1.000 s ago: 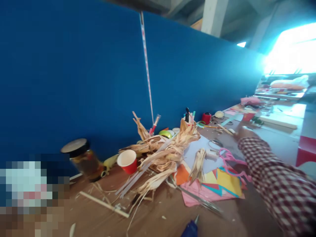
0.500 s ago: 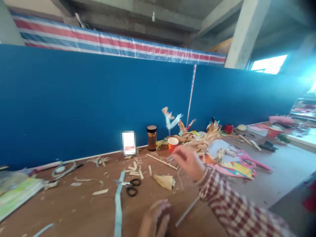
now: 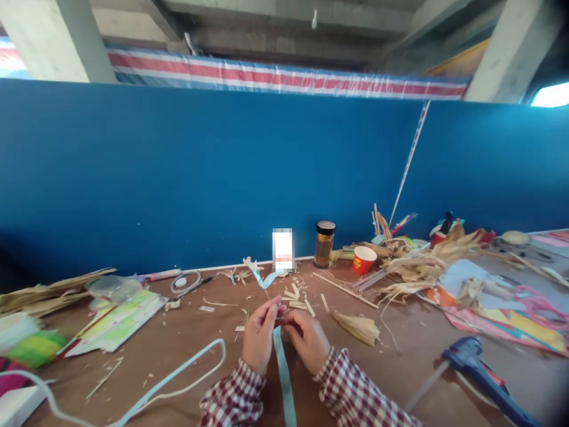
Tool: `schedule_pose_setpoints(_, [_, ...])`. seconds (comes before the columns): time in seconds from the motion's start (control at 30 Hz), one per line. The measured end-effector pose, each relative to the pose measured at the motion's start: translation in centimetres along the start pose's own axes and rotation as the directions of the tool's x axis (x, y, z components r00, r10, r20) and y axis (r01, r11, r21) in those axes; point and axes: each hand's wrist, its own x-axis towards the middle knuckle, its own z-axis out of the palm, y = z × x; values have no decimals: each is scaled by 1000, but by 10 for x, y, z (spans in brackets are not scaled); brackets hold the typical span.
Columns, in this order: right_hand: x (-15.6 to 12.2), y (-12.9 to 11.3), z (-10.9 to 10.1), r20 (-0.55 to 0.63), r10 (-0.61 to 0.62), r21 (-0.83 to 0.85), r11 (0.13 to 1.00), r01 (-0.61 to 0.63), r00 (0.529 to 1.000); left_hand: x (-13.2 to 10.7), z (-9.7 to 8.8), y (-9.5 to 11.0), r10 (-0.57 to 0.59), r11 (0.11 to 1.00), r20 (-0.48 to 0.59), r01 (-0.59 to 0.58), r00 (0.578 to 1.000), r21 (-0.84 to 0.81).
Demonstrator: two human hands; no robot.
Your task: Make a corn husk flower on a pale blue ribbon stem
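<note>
In front of me, my left hand (image 3: pixel 260 335) is closed in a pinch around a thin stem. At the stem's top are a piece of dried corn husk (image 3: pixel 251 265) and a light-blue ribbon (image 3: pixel 269 280). Close beside it, my right hand (image 3: pixel 307 343) also has its fingertips pinched together, and what lies in them is hidden. A pale blue-green strip (image 3: pixel 285 379) runs along the table below and between my hands. The black-handled scissors do not show.
Husk scraps (image 3: pixel 299 296) lie beyond my hands, near a dark-lidded jar (image 3: pixel 324 246) and a red paper cup (image 3: pixel 365 261). A blue glue gun (image 3: pixel 482 365) rests at right, a pale blue-white cable (image 3: pixel 178 379) loops at left. Husks (image 3: pixel 413 267) heap at back right.
My view has swung left. My right hand has come from beside the cup to meet my left hand. The husk-and-ribbon piece now stands over my hands; the scissors have gone from sight.
</note>
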Motion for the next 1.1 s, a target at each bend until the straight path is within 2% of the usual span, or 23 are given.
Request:
schedule_pose_setpoints(0.23, [-14,6,-9,26,-48,-223,973,52,999,-4,-8,2,-146,987,-94,138,985,-78])
schedule_pose_setpoints(0.33, [-15,2,-10,29,-73,-273,959,78,997,-7,-9,8,-162,979,-82,150,983,-140])
schedule_pose_setpoints(0.43, [-14,-3,-13,-80,-112,-201,975,94,990,-11,-8,15,-167,969,12,166,986,-183])
schedule_pose_setpoints(0.5, [-11,-7,-17,-187,-108,-85,992,94,976,-14,-7,18,-166,964,130,189,977,-189])
schedule_pose_setpoints(0.6, [-7,-8,-26,-262,-57,92,992,84,963,-21,-4,17,-189,961,314,241,930,-136])
schedule_pose_setpoints(0.67, [-4,-7,-30,-236,-24,178,982,67,971,-25,0,13,-222,958,384,273,896,-83])
schedule_pose_setpoints(0.77, [-4,-3,-29,-78,54,325,945,-26,996,-31,4,6,-268,948,425,316,864,-44])
schedule_pose_setpoints(0.87, [-5,1,-23,29,133,445,886,-132,991,-32,7,2,-299,940,412,339,861,-27])
schedule_pose_setpoints(0.97, [-5,4,-18,50,200,485,851,-199,978,-30,7,1,-329,935,382,353,864,7])
schedule_pose_setpoints(1.1, [-6,4,-17,63,217,461,859,-221,974,-29,5,1,-340,935,368,353,866,34])
